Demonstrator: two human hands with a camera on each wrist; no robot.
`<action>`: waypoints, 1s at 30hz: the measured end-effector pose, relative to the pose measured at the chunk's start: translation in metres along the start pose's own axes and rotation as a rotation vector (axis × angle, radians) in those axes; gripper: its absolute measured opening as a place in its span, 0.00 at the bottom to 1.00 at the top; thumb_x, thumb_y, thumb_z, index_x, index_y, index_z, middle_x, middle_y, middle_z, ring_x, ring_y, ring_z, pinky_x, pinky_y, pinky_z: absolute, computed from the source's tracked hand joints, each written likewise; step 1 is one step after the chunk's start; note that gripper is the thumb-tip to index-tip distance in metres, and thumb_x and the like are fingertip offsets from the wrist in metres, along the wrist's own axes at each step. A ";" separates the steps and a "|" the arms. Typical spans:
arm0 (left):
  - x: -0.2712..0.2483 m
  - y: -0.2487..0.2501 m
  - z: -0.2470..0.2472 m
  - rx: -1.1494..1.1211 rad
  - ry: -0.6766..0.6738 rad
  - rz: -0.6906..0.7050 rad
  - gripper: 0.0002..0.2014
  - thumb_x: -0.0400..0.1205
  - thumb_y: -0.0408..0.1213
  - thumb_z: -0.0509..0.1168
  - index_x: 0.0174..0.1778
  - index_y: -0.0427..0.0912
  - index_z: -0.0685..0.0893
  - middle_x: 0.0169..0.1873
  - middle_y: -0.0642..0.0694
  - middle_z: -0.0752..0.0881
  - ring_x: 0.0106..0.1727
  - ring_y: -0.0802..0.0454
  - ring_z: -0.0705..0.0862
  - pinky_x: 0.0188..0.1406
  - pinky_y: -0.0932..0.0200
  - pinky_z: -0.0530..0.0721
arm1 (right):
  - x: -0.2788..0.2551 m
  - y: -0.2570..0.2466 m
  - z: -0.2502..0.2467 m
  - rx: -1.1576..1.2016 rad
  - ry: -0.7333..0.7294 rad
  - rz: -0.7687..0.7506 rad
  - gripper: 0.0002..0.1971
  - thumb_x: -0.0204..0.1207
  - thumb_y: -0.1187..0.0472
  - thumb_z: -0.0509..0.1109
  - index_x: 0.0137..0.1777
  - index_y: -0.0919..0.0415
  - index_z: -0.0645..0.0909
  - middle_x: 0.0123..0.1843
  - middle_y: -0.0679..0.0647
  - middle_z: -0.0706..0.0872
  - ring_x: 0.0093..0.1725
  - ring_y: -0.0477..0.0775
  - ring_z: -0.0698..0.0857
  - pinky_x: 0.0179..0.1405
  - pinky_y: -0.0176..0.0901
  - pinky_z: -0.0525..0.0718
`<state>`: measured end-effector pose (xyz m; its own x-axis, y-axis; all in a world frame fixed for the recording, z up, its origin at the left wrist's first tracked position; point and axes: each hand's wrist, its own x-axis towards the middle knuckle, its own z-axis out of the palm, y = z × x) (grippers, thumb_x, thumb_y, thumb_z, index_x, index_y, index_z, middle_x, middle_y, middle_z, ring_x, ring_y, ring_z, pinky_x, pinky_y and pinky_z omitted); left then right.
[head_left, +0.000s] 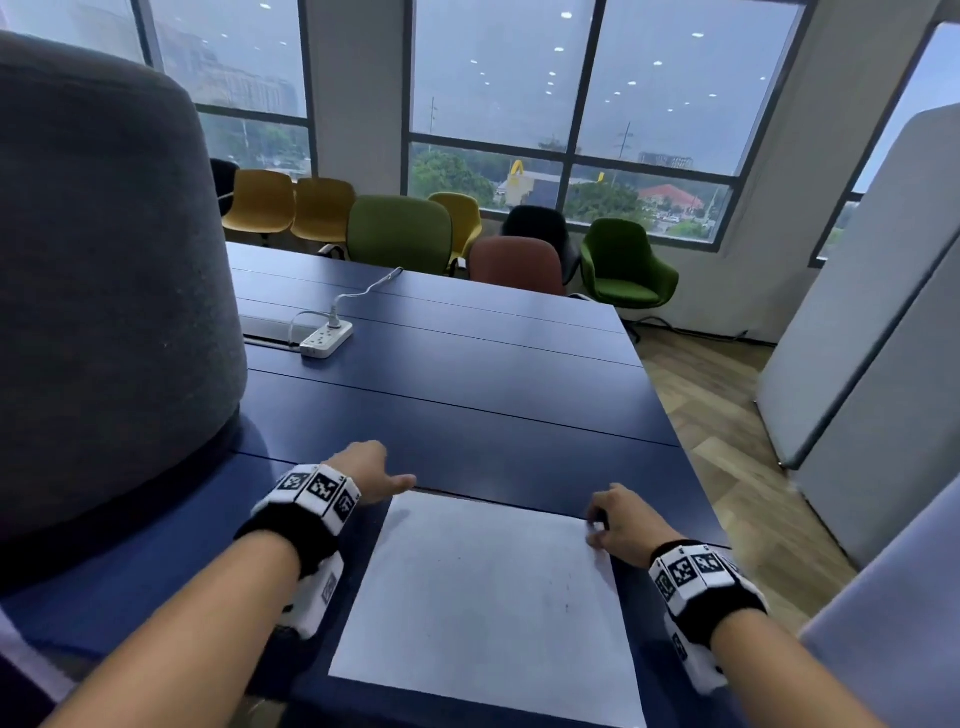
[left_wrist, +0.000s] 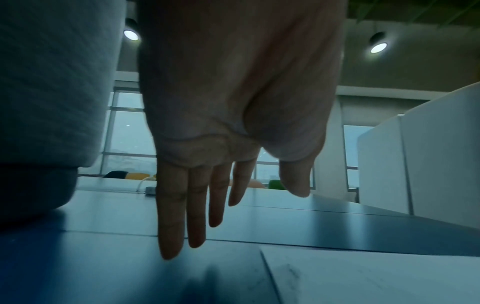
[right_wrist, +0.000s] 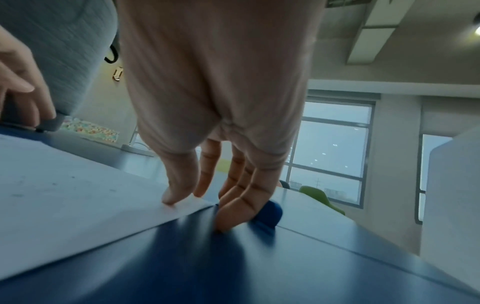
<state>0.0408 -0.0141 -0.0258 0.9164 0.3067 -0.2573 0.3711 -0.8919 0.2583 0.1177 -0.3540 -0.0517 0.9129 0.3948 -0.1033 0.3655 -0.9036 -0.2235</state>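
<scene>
A white sheet of paper (head_left: 483, 597) lies flat on the dark blue table (head_left: 467, 395), close to its near edge. My left hand (head_left: 384, 475) hovers just beyond the sheet's far-left corner with straight fingers (left_wrist: 171, 226) pointing down at the table and nothing in them; the paper (left_wrist: 376, 277) lies to their right. My right hand (head_left: 602, 519) is at the far-right corner. There its thumb (right_wrist: 176, 185) presses on the paper (right_wrist: 64, 195) near the corner, and its other fingers (right_wrist: 233, 207) touch the table beside the sheet's edge.
A large grey upholstered back (head_left: 104, 286) rises at the left, on the table's side. A white power strip (head_left: 327, 338) with a cable lies further up the table. Coloured chairs (head_left: 400, 234) line the windows. Grey partition panels (head_left: 883, 338) stand to the right.
</scene>
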 end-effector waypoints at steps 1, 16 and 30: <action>0.004 -0.007 0.000 -0.016 0.004 -0.021 0.35 0.80 0.63 0.63 0.74 0.39 0.74 0.73 0.43 0.77 0.71 0.44 0.78 0.68 0.51 0.77 | 0.000 -0.001 0.001 0.008 0.006 0.000 0.07 0.72 0.59 0.75 0.39 0.50 0.79 0.51 0.50 0.76 0.47 0.52 0.81 0.50 0.41 0.80; 0.032 -0.002 0.020 -0.050 0.027 0.031 0.10 0.78 0.43 0.73 0.52 0.47 0.87 0.55 0.48 0.88 0.56 0.49 0.87 0.56 0.58 0.83 | 0.010 0.008 0.010 0.175 -0.039 0.069 0.11 0.70 0.64 0.73 0.37 0.47 0.75 0.43 0.46 0.80 0.44 0.49 0.81 0.43 0.37 0.80; 0.011 -0.004 0.008 -0.342 0.205 0.117 0.08 0.76 0.33 0.69 0.31 0.48 0.84 0.31 0.52 0.85 0.37 0.51 0.84 0.39 0.61 0.82 | -0.010 -0.005 -0.021 0.388 0.197 -0.029 0.13 0.70 0.72 0.68 0.32 0.52 0.76 0.32 0.51 0.83 0.29 0.44 0.77 0.27 0.29 0.75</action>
<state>0.0481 -0.0098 -0.0372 0.9534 0.3006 -0.0265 0.2598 -0.7733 0.5784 0.1108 -0.3567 -0.0297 0.9344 0.3455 0.0866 0.3301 -0.7483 -0.5754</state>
